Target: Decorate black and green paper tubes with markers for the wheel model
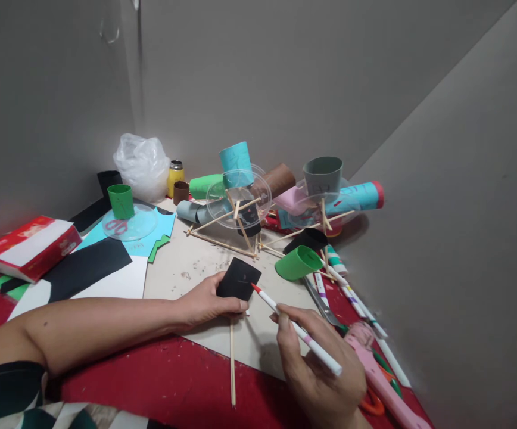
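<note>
A small black card or folded paper piece (239, 280) is held in my left hand (207, 301), thumb along its lower edge. Two thin wooden sticks (232, 363) extend down below it. My right hand (318, 357) grips a white marker (301, 333) like a pen, its red tip at the right edge of the black piece. Behind, a green paper tube (298, 263) lies on its side. Farther back, stick frames (223, 241) stand with clear plastic discs (239, 196), a blue paper tube (236, 162) and a grey paper cup (323, 174).
At the left are a red and white box (28, 247), black paper (89, 269) and a green tube (121, 201) on a clear lid. A plastic bag (141, 164) and yellow jar (176, 177) stand behind. Scissors (321, 301), markers and a pink tool (381, 381) lie right.
</note>
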### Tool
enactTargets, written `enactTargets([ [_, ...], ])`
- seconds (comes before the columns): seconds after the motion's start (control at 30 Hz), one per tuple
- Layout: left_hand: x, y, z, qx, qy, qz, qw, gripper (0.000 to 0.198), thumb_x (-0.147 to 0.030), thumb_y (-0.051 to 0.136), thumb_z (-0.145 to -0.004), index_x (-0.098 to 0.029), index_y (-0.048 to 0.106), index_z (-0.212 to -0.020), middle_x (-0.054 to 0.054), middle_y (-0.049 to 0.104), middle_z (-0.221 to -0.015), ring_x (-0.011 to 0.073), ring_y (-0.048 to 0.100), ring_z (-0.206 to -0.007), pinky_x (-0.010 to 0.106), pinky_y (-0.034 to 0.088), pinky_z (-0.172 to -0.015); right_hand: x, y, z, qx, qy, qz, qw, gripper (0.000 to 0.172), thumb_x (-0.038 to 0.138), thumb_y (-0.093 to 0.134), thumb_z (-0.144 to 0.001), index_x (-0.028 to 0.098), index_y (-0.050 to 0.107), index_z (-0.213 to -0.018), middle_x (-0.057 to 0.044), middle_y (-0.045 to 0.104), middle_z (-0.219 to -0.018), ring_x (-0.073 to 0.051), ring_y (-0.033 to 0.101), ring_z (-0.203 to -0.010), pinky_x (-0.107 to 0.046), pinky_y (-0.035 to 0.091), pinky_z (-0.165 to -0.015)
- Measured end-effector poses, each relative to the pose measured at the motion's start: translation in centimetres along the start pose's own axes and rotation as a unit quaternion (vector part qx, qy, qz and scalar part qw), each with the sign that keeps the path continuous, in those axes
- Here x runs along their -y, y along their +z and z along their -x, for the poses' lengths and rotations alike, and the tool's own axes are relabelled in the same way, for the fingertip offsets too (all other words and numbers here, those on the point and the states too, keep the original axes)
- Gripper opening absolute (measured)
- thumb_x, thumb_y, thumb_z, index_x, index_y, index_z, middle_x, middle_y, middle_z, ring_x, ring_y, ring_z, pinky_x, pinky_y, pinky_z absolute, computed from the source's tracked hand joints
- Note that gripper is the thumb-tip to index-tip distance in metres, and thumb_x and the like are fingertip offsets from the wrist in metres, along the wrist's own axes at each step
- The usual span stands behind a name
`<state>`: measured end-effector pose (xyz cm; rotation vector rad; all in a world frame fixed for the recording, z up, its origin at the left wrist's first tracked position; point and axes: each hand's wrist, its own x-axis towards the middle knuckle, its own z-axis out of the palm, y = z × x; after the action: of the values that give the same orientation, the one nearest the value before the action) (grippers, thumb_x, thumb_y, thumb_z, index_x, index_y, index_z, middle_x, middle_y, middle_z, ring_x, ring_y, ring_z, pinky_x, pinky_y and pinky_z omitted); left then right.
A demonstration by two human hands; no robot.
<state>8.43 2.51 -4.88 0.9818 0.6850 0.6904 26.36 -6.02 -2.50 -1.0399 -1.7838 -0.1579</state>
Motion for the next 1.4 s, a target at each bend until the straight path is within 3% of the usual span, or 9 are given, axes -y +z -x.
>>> enactTargets([
  [1.17, -0.21, 0.11, 0.13, 0.001, 0.0, -0.008, 1.0, 0.054, -0.034, 0.091, -0.06, -0.016, 0.06, -0.1, 0.001, 0.062, -0.08, 0.0118, 0.056, -0.066, 0.026, 0.043, -0.064, 0.23, 0.06, -0.45, 0.003, -0.005, 0.005, 1.0, 0.024, 0.004, 0.062, -0.088, 0.018, 0.065, -0.107, -0.005, 0.073, -0.082, -0.017, 0.071, -0.07, -0.028, 0.056, -0.063],
  [1.4, -0.41, 0.11, 0.22, 0.008, -0.007, -0.027, 1.0, 0.054, -0.026, 0.089, -0.06, -0.016, 0.062, -0.106, -0.001, 0.059, -0.083, 0.0107, 0.052, -0.068, 0.025, 0.042, -0.064, 0.11, 0.04, -0.43, -0.002, -0.001, 0.007, 1.0, 0.023, 0.003, 0.062, -0.088, 0.017, 0.065, -0.106, -0.004, 0.072, -0.082, -0.016, 0.07, -0.069, -0.027, 0.056, -0.063],
])
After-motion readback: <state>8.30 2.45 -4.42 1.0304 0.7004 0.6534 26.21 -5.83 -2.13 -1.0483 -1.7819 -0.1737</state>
